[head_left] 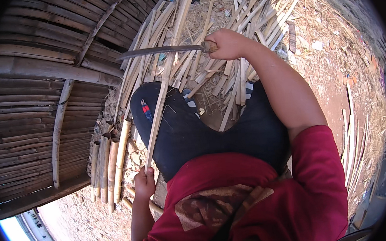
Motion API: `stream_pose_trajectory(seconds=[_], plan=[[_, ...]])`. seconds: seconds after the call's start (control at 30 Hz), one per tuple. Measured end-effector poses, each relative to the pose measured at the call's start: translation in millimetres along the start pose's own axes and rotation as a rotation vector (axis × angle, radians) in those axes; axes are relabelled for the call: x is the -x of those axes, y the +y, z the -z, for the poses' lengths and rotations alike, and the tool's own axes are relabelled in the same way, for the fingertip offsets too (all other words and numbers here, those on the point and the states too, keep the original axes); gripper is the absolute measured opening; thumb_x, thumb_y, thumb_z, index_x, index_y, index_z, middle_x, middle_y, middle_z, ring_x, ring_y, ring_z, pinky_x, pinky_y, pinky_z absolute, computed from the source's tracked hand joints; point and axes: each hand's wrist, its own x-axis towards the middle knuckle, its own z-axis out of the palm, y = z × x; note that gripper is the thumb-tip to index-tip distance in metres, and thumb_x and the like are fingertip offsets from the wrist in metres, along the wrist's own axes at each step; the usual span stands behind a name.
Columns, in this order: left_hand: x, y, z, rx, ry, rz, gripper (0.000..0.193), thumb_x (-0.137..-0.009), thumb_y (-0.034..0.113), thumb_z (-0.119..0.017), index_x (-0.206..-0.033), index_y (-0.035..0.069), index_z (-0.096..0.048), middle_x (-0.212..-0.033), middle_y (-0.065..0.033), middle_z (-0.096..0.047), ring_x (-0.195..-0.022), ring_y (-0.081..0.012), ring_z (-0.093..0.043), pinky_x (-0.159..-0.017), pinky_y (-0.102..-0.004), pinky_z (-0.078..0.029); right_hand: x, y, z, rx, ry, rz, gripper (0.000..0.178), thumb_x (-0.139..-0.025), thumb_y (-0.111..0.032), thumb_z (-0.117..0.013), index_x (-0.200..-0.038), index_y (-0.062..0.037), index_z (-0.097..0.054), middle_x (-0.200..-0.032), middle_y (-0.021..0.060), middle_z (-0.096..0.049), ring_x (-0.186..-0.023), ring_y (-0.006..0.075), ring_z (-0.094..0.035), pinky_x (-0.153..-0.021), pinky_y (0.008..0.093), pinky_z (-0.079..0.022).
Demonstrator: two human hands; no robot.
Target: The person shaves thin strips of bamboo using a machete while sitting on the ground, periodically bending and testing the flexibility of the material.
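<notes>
My right hand (228, 44) is wrapped round the wooden handle of a long, slightly curved machete (162, 50). Its dark blade points left and crosses a long bamboo strip (159, 109); whether it touches the strip, I cannot tell. The near end of that strip is gripped in my left hand (144, 183), beside my left hip. From there the strip runs up along my left thigh and past the blade to the far edge of the view. My legs, in dark trousers (213, 141), are bent and spread apart.
Split bamboo strips (233, 79) lie in a loose pile between and beyond my feet. On the left stands a bamboo-slat wall (25, 115), with several round bamboo poles (115, 167) by its base. More thin strips (351, 140) lie at the right on straw-strewn ground (330, 78).
</notes>
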Motion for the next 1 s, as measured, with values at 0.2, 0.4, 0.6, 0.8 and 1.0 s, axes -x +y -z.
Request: stream_pose_trajectory(seconds=[0.2, 0.4, 0.6, 0.8, 1.0], plan=[[-1.8, -20.7, 0.7, 0.162, -0.091, 0.09, 0.045, -0.106, 0.044, -0.046, -0.081, 0.007, -0.052, -0.063, 0.0057, -0.046, -0.059, -0.0048, -0.04, -0.052, -0.0262, -0.034, 4.7, -10.0, 6.1, 0.104, 0.114, 0.045, 0.028, -0.075, -0.028, -0.07, -0.093, -0.0064, -0.068, -0.084, 0.0174, -0.07, -0.083, 0.0387, -0.068, -0.076, 0.0483, -0.053], [-5.1, -19.0, 2.0, 0.075, -0.029, -0.023, 0.047, -0.106, 0.045, -0.047, -0.083, 0.005, -0.055, -0.064, 0.0056, -0.046, -0.06, -0.006, -0.04, -0.054, -0.0274, -0.035, 13.1, -32.8, -0.1, 0.299, 0.029, 0.147, 0.022, -0.074, -0.024, -0.069, -0.089, -0.0088, -0.067, -0.081, 0.0152, -0.069, -0.082, 0.0388, -0.068, -0.073, 0.0493, -0.053], [-5.3, -19.7, 11.3, 0.187, -0.134, 0.096, 0.048, -0.105, 0.048, -0.048, -0.083, 0.006, -0.056, -0.065, 0.0072, -0.045, -0.06, -0.0056, -0.038, -0.055, -0.0265, -0.034, 0.3, 5.8, 12.9, 0.147, 0.101, -0.054, 0.025, -0.075, -0.023, -0.067, -0.094, -0.0078, -0.068, -0.088, 0.0174, -0.07, -0.088, 0.039, -0.067, -0.077, 0.0492, -0.053], [0.5, -23.3, 2.0, 0.268, -0.129, 0.105, 0.044, -0.106, 0.044, -0.047, -0.076, 0.012, -0.049, -0.06, 0.0084, -0.043, -0.054, -0.0032, -0.036, -0.048, -0.0246, -0.03, 17.2, -52.6, 0.7, 0.384, 0.025, 0.153, 0.019, -0.073, -0.021, -0.066, -0.09, -0.012, -0.067, -0.085, 0.014, -0.069, -0.085, 0.037, -0.068, -0.074, 0.0484, -0.054], [-2.4, -10.0, 16.7, 0.111, -0.084, 0.065, 0.047, -0.106, 0.046, -0.048, -0.077, 0.008, -0.051, -0.063, 0.0077, -0.041, -0.059, -0.0048, -0.035, -0.053, -0.0259, -0.031, 1.6, 22.5, 19.4, 0.166, 0.144, -0.153, 0.024, -0.074, -0.024, -0.069, -0.093, -0.0092, -0.068, -0.089, 0.0165, -0.07, -0.088, 0.0375, -0.068, -0.077, 0.049, -0.054]])
